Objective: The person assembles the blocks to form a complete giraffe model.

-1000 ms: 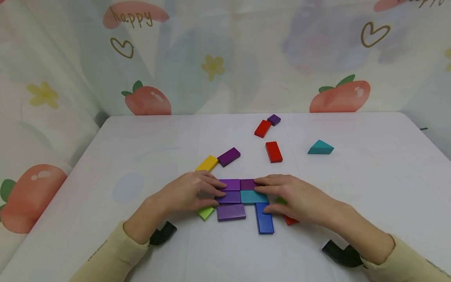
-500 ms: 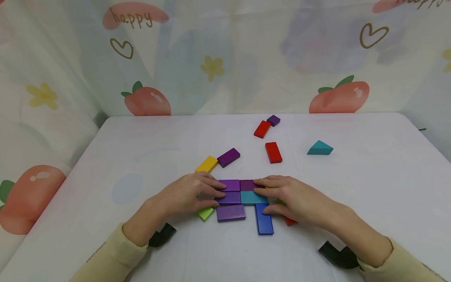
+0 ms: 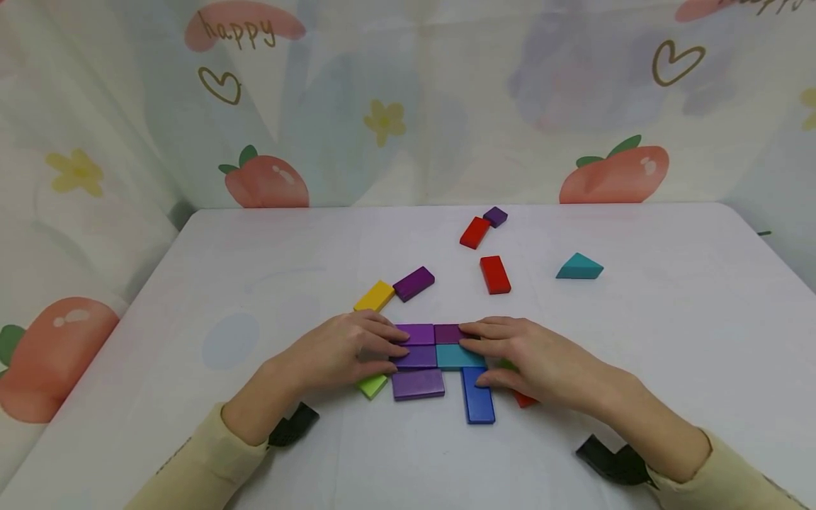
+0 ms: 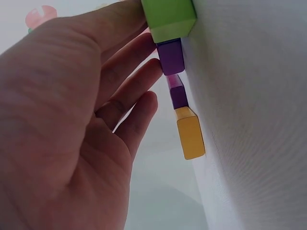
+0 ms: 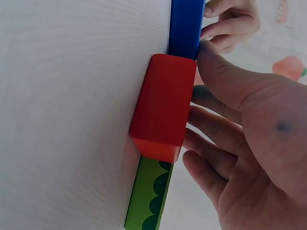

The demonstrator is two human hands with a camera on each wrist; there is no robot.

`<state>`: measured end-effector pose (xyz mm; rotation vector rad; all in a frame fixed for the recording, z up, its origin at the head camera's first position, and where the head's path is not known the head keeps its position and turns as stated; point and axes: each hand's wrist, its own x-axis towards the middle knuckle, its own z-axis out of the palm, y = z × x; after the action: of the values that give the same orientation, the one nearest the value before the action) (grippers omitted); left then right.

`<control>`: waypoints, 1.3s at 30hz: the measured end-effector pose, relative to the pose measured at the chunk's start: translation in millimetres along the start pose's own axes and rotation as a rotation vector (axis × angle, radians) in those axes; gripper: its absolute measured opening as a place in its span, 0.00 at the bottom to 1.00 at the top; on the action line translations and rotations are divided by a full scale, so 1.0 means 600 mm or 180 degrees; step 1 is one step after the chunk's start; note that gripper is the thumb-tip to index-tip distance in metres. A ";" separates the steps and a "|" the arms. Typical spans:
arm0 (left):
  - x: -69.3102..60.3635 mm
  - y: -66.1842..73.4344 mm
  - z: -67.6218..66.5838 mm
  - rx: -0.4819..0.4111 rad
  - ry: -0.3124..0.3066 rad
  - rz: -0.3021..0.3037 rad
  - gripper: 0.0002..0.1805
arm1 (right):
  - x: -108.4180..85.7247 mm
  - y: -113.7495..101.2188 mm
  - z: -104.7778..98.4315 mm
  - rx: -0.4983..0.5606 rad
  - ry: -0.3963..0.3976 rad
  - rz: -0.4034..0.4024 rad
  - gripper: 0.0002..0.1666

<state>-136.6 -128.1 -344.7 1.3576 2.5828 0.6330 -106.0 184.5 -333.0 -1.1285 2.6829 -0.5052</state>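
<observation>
I count one teal bar [image 3: 446,358], used here as the landmark. Purple blocks [image 3: 417,384]: six; four close about the bar, two well beyond it. Red blocks [image 3: 495,275]: three; two beyond the bar, one to its near right, partly covered. Green blocks [image 3: 372,386]: two, one either side, both partly covered. Blue block [image 3: 479,405]: one, near side. Yellow block [image 3: 375,295]: one, far left. Teal triangle [image 3: 579,267]: one, far right. Hands: two; left hand [image 3: 347,352] left, right hand [image 3: 538,358] right.
</observation>
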 end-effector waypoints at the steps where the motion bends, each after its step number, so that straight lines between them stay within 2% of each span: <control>1: 0.000 0.000 0.000 -0.0001 -0.0003 -0.0007 0.16 | 0.000 0.000 0.000 0.0010 -0.0004 0.0004 0.33; 11: 0.000 0.001 0.000 -0.0010 -0.0014 -0.0060 0.16 | -0.001 0.000 -0.004 0.0179 0.0025 0.0141 0.34; 22: -0.002 0.002 0.001 -0.0070 0.0193 0.0112 0.18 | -0.004 0.009 -0.011 0.0218 0.0142 0.0296 0.34; 26: -0.001 0.006 0.001 -0.0084 0.0118 0.0158 0.20 | -0.005 0.010 -0.012 0.0256 0.0151 0.0305 0.34; 33: -0.004 0.015 0.002 -0.0120 -0.0153 0.0195 0.21 | -0.007 0.011 -0.013 0.0273 0.0171 0.0286 0.33; 39: -0.008 0.016 0.005 0.0033 -0.0278 0.0341 0.19 | -0.005 0.009 -0.012 0.0322 0.0151 0.0237 0.32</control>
<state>-125.3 -126.2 -343.6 1.5003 2.4625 0.5635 -109.5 192.1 -328.6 -0.9979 2.6938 -0.6545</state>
